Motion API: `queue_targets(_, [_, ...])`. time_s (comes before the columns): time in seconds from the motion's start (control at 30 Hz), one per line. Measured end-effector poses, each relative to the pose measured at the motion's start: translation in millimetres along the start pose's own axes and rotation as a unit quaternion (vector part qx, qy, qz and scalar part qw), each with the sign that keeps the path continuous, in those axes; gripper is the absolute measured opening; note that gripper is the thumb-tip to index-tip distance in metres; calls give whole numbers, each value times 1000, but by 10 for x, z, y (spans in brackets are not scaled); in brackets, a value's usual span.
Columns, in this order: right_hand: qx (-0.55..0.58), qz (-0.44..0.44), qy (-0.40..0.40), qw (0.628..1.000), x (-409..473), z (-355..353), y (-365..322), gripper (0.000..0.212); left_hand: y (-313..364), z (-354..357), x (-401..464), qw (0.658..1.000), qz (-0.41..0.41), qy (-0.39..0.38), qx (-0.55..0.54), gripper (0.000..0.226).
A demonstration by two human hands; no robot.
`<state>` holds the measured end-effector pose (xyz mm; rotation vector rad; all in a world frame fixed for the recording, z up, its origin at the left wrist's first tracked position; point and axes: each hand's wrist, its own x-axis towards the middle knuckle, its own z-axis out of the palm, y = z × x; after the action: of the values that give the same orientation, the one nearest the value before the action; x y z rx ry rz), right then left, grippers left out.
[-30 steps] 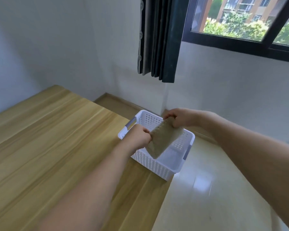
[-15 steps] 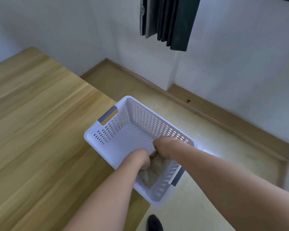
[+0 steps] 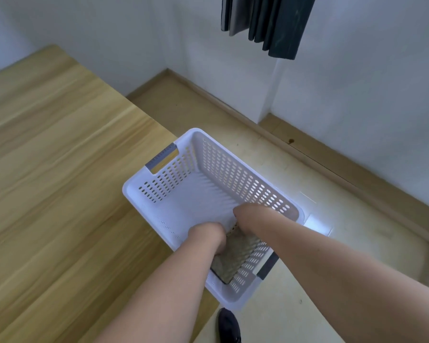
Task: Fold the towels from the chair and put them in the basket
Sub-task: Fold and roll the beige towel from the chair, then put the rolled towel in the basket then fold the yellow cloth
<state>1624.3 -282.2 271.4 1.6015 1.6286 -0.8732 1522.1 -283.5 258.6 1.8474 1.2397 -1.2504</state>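
Towel (image 3: 235, 258) in basket (image 3: 159, 180), under both hands' fingers.

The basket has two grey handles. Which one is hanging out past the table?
The darker grey handle nearest the person, beside the right forearm, hangs over the floor. The far handle sits above the wooden table.

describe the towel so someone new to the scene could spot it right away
Start at the wooden table; a white perforated basket sits at its right edge, partly overhanging the floor. In the basket's near end, between the left hand and right hand, lies the folded towel. It is the only tan, textured cloth among smooth white plastic.
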Motion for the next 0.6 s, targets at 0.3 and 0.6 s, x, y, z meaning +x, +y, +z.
queue_targets(0.3, [165,16,268,949,-1083,-312,-128,42,-548,-113,-1065,922,53,384,-20,21])
queue_targets(0.6, [215,38,430,876,-2153,-105,-1477,40,-1739,499,-2042,810,109,575,-42,39])
